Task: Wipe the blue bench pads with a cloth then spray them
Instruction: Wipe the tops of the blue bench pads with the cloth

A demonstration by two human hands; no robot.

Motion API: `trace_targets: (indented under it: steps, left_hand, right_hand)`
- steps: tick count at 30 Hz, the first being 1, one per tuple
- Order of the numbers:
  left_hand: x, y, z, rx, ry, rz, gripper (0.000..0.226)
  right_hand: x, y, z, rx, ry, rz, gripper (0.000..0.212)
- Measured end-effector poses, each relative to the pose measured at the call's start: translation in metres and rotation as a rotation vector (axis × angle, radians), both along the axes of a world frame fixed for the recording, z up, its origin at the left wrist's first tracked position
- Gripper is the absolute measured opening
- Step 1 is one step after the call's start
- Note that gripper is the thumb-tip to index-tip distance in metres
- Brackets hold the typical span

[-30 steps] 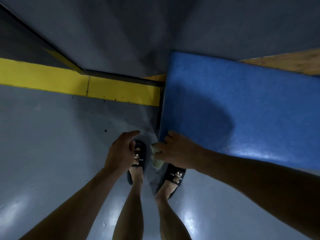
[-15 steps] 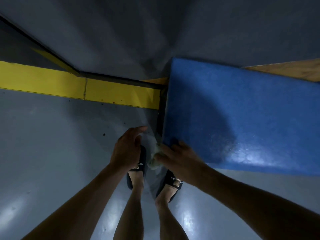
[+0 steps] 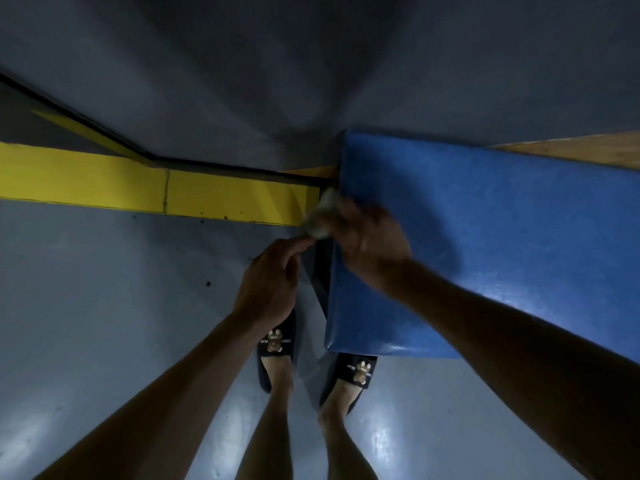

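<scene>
A blue bench pad (image 3: 502,244) fills the right side of the head view, its left end toward me. My right hand (image 3: 370,244) lies over that left edge and holds a pale, bunched cloth (image 3: 320,216) against it; hand and cloth are blurred. My left hand (image 3: 272,282) hovers just left of the pad's end, fingers loosely curled, fingertips close under the cloth, holding nothing that I can see. No spray bottle is in view.
A yellow-painted strip (image 3: 156,194) runs along the base of the grey wall at left. Bare wood (image 3: 581,148) shows behind the pad at the far right. My feet in dark slippers (image 3: 277,344) stand on the glossy grey floor beside the pad's near corner.
My right hand has slid the cloth from the pad's near left corner along the left edge toward the wall. My left hand moved up with it.
</scene>
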State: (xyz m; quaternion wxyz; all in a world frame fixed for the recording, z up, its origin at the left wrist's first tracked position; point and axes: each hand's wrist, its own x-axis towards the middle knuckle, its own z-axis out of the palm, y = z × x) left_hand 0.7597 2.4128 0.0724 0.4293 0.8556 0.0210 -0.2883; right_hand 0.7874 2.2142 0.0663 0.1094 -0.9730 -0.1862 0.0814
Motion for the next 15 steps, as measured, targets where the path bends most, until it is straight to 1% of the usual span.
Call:
trace_targets:
  steps: [1, 2, 3, 5, 6, 8, 10, 12, 14, 15]
  left_hand:
    - [0.002, -0.001, 0.001, 0.002, -0.005, -0.014, 0.035]
    - [0.004, -0.001, 0.001, 0.006, -0.006, -0.03, 0.034]
    - [0.006, -0.001, 0.002, 0.015, 0.0, -0.046, 0.034]
    - [0.009, 0.001, 0.001, 0.036, 0.004, -0.058, 0.035]
    - [0.01, 0.002, 0.0, 0.037, -0.001, -0.057, 0.036]
    - [0.013, 0.004, -0.003, 0.029, -0.005, -0.059, 0.035]
    - [0.015, 0.004, -0.006, 0.033, 0.017, -0.06, 0.034]
    - [0.016, 0.004, -0.009, 0.037, 0.035, -0.047, 0.035]
    - [0.016, 0.003, -0.01, 0.029, 0.026, -0.049, 0.036]
    - [0.016, 0.003, -0.01, 0.019, 0.016, -0.057, 0.036]
  right_hand:
    - [-0.012, -0.005, 0.0, -0.027, -0.023, 0.098, 0.044]
    - [-0.014, -0.014, 0.002, -0.046, -0.041, 0.151, 0.047]
    - [-0.009, -0.025, 0.002, -0.057, -0.064, 0.158, 0.05]
    - [0.009, -0.045, 0.001, -0.094, -0.112, 0.068, 0.049]
    - [0.02, -0.053, 0.003, -0.118, -0.135, -0.005, 0.048]
    - [0.036, -0.07, 0.008, -0.158, -0.168, -0.218, 0.047]
    - [0.044, -0.091, 0.012, -0.17, -0.113, -0.517, 0.048]
    - [0.046, -0.11, 0.016, -0.169, -0.072, -0.762, 0.046]
    - [0.045, -0.111, 0.018, -0.185, -0.054, -0.9, 0.043]
    - [0.049, -0.103, 0.019, -0.183, -0.038, -0.928, 0.042]
